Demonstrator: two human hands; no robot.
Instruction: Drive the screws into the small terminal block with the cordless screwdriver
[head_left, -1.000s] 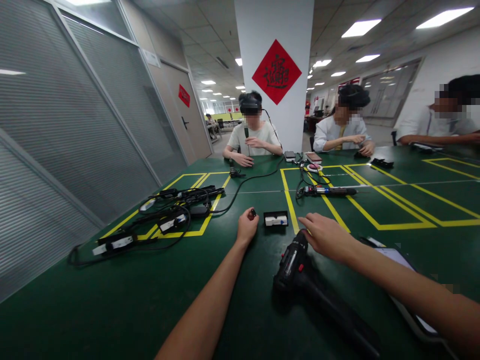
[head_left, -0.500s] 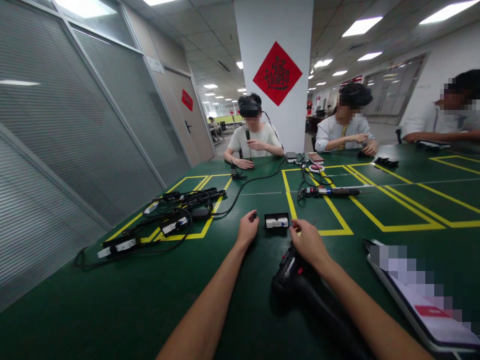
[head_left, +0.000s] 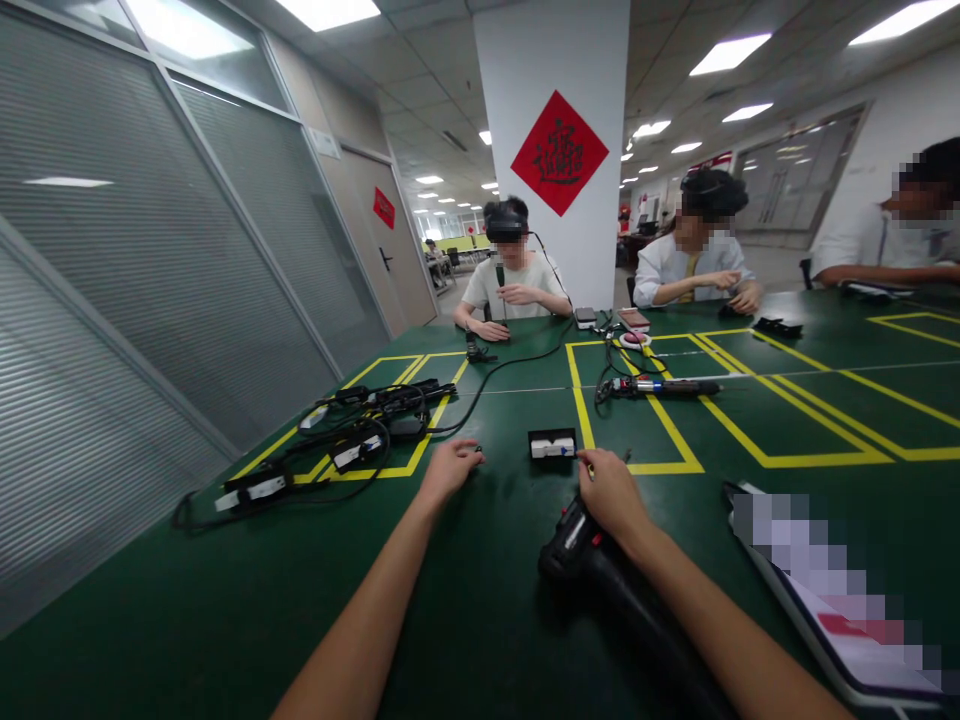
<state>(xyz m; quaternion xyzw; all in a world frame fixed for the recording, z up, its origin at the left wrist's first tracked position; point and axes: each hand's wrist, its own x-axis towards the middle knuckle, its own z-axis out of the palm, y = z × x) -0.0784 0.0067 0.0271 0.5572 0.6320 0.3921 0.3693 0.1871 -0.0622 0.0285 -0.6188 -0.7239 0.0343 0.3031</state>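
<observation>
My left hand point(head_left: 451, 468) is over the green table, left of a small black box point(head_left: 552, 436) with a white insert. Its fingers close on a small dark piece point(head_left: 478, 452) too small to name. My right hand point(head_left: 606, 488) is pinched beside the box's right edge, at a small blue-tipped bit by the insert; what it holds is too small to make out. Below my right hand, a black tool with red buttons point(head_left: 574, 545) lies on the table, partly under my wrist.
Black devices with cables point(head_left: 360, 450) lie at the left. A slim corded tool point(head_left: 667, 386) lies beyond my right hand, and a tablet point(head_left: 832, 600) at the right. Three people sit across the green table point(head_left: 465, 640).
My left hand has moved left, away from the black box, with the small dark piece. My right hand's fingers have drawn closer together beside the box. The view has shifted slightly.
</observation>
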